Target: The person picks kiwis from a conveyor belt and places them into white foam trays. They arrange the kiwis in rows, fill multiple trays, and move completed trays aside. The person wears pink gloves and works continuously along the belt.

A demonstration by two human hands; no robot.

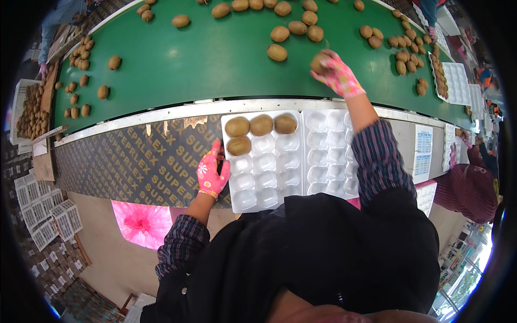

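My right hand, in a pink patterned glove, is closed around a brown kiwifruit over the green conveyor belt. Beside the left edge of a white plastic fruit tray, my left hand has its fingers apart and holds nothing that I can see. Whether its fingertips touch the tray's edge is unclear. Three kiwifruit fill the far row of the tray's left half. One more kiwifruit sits in the row below, at the left. My right arm hides part of the tray's other half.
Loose kiwifruit lie on the belt, behind its metal rail. A pink plastic bag is at lower left, near stacked white crates. At right, a co-worker in a maroon hat stands near other trays. A filled crate is far left.
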